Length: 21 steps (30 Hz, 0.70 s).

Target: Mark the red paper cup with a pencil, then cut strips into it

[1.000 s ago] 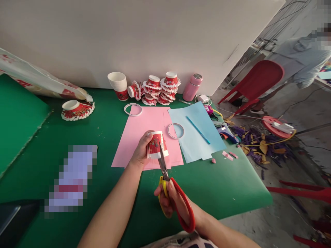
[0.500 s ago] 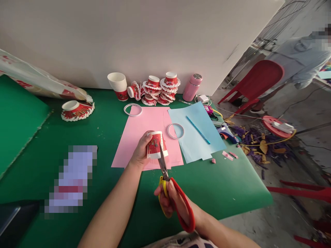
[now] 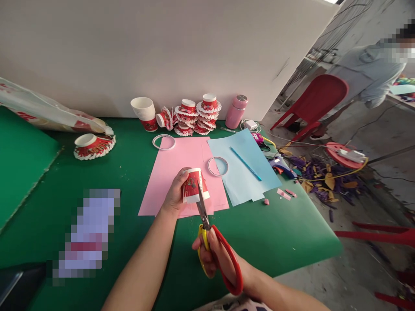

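Note:
My left hand (image 3: pixel 175 190) grips a red paper cup (image 3: pixel 193 185) with white edges, held above the pink paper (image 3: pixel 158 190). Its side has cuts that split it into strips. In my right hand (image 3: pixel 215 255) is a pair of scissors (image 3: pixel 202 211) with one red and one yellow handle. The blades point away from me and lie at the cup's wall, slightly apart. Part of the cup is hidden behind my left fingers. Blue paper (image 3: pixel 240 190) with a blue pencil-like stick (image 3: pixel 245 163) lies to the right, and a roll of tape (image 3: pixel 218 166) rests across both papers.
Along the wall stand stacked white cups (image 3: pixel 142 108), several fringed red cups (image 3: pixel 207 112) and a pink bottle (image 3: pixel 236 111). Another fringed cup (image 3: pixel 94 146) sits left. A blue glue gun (image 3: pixel 283 166) lies near the right table edge. Beyond it, a person sits on a red chair (image 3: pixel 319 101).
The view has shifted slightly, so things on the table appear a little lower and further left. Both hands keep their hold on the cup and scissors, with the blades still at the cup.

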Tool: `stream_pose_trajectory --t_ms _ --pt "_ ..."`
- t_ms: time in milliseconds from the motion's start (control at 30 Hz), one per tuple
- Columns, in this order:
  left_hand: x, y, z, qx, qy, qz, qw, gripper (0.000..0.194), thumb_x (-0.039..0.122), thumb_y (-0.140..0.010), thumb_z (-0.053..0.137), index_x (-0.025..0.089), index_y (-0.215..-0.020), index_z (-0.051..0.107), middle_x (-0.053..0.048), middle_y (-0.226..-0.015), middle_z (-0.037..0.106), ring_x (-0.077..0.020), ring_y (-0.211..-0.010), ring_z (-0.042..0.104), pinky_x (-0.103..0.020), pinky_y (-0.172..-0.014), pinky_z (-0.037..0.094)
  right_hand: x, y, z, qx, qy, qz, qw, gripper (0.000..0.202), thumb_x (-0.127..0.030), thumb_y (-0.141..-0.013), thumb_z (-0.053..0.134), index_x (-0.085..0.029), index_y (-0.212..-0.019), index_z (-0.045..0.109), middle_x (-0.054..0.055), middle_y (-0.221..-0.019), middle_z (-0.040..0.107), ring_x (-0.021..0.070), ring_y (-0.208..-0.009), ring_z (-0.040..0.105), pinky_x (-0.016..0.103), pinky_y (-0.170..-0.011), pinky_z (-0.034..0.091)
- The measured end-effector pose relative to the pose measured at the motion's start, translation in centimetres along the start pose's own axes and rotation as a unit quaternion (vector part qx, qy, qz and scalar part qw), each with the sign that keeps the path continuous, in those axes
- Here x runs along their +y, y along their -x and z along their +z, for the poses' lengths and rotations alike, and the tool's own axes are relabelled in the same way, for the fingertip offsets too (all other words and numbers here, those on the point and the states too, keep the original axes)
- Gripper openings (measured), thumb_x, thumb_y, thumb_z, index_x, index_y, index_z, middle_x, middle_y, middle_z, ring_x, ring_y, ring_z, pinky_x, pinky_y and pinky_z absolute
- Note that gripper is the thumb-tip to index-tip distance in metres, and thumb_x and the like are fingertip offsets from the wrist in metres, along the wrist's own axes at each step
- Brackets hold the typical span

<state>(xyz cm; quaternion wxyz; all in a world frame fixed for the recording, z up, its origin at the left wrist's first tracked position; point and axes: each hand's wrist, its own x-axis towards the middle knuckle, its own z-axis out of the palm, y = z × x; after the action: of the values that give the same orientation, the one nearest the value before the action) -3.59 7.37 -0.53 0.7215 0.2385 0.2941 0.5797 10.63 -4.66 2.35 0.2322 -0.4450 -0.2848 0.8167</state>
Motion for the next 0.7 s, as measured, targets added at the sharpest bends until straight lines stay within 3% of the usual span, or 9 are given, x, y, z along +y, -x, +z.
stream_pose_trajectory --t_ms 700 --pt "-0.01 -0.11 -0.15 0.026 0.014 -0.027 0.999 0.025 0.037 -0.076 0.066 0.017 -0.090 0.060 -0.007 -0.080 0.072 -0.0228 -0.072 0.069 -0.036 -0.068 0.054 0.30 -0.27 0.30 0.026 0.014 -0.009 1.000 0.081 -0.093 -0.057 0.040 -0.017 -0.082 0.050 -0.011 -0.054 0.032 0.0038 -0.041 0.024 0.022 -0.043 0.024"
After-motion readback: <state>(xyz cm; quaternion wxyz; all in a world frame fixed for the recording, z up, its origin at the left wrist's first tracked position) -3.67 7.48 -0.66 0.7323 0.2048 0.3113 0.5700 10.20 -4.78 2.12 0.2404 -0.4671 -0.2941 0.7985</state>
